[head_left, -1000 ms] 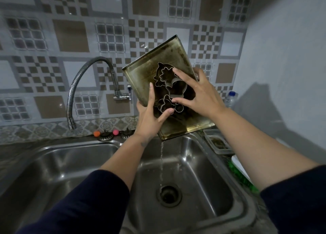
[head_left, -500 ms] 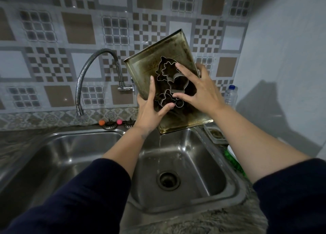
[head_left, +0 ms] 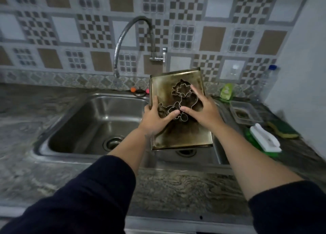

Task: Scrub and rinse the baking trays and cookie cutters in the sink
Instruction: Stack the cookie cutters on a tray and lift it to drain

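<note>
a stained baking tray [head_left: 178, 127] is held over the right basin of the sink [head_left: 98, 99], its left edge gripped by the left hand [head_left: 155, 116], while the cookie cutters [head_left: 178, 101] are pressed onto it by the spread fingers [head_left: 195, 92] of the right hand [head_left: 202, 110]. the cutters are best kept pinned until the tray is set down level. compared with a second ago, the tray is lowered and much less steeply tilted, and no water is seen draining.
</note>
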`<action>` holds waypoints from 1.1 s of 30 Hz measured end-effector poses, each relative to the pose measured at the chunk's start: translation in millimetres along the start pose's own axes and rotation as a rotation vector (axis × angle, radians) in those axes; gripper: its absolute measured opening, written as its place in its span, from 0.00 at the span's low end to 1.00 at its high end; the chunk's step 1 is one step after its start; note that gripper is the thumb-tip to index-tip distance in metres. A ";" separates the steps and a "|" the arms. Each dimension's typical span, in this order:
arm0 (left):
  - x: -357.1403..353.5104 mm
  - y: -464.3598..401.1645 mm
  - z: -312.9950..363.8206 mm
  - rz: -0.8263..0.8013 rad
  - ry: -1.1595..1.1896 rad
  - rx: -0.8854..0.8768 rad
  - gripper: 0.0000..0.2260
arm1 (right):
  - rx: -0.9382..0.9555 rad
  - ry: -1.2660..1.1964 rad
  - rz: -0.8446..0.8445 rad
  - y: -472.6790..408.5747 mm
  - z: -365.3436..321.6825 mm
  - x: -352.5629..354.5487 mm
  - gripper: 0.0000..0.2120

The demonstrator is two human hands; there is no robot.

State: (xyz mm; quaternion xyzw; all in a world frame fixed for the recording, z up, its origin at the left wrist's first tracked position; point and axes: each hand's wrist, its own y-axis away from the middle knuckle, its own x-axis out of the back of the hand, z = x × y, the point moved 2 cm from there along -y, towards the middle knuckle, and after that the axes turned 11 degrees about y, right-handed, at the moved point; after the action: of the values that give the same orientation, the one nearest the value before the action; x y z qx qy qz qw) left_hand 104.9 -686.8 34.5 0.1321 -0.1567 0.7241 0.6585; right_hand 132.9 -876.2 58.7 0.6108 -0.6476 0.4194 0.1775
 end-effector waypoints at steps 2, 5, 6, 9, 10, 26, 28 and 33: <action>20.2 15.0 -17.0 0.031 0.012 0.043 0.53 | -0.026 -0.038 -0.072 9.1 -13.1 -24.5 0.40; 59.6 35.2 -39.1 0.097 -0.028 0.077 0.53 | -0.015 -0.093 -0.127 20.6 -44.3 -58.8 0.40; 75.0 42.3 -46.4 0.114 -0.044 0.090 0.52 | 0.001 -0.105 -0.145 24.2 -58.1 -70.3 0.40; 128.7 62.6 -68.3 0.169 -0.043 0.136 0.51 | 0.058 -0.124 -0.193 32.3 -106.5 -106.1 0.41; 149.7 70.5 -75.1 0.190 -0.042 0.147 0.52 | 0.060 -0.139 -0.214 35.3 -125.6 -119.2 0.40; 444.7 164.2 -198.2 0.384 -0.139 0.304 0.54 | 0.074 -0.336 -0.505 94.1 -389.6 -329.2 0.39; 467.2 158.4 -210.3 0.403 -0.127 0.313 0.54 | 0.079 -0.345 -0.520 87.7 -407.8 -347.0 0.39; 508.1 125.9 -238.1 0.404 -0.098 0.309 0.49 | 0.070 -0.317 -0.571 51.7 -435.0 -397.7 0.39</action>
State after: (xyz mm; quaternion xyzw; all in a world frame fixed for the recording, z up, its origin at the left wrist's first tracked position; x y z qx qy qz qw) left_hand -66.5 -138.3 11.9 0.2320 -0.0991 0.8491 0.4641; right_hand 37.3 -295.1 1.1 0.8311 -0.4553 0.2742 0.1638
